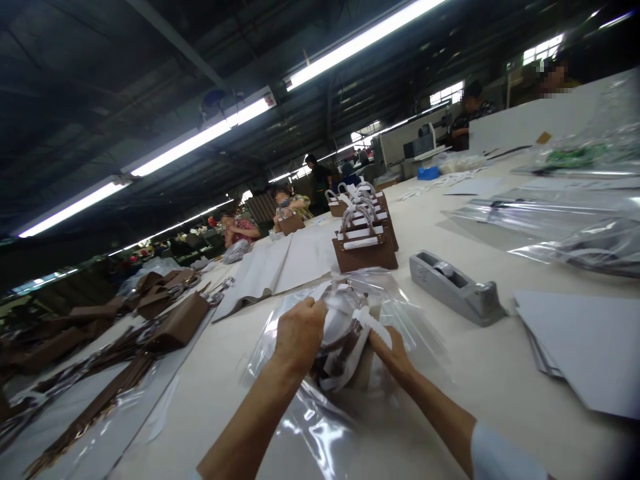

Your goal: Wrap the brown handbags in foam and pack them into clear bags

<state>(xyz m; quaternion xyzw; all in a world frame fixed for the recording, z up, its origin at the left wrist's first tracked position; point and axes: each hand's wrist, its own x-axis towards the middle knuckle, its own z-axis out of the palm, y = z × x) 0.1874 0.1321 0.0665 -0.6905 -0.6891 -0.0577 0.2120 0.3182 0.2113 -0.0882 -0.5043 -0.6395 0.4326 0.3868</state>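
My left hand [300, 337] is closed in a fist at the left side of a handbag handle bundle [343, 333], wrapped in pale film with brown parts showing. What its fingers pinch is hidden. On the other side, my right hand [395, 353] grips a white-wrapped strap [373, 325] between thumb and fingers. Clear plastic sheeting [320, 427] lies under and around the bundle, glossy and creased. The bag's body is hard to make out through the plastic.
Brown handbags [367, 252] with wrapped handles stand in a row ahead. A grey tape dispenser [455, 287] sits to the right, near white sheets [585, 340] and clear plastic bags [565, 217]. Brown bag pieces [177, 323] pile up at left. Other people sit farther back.
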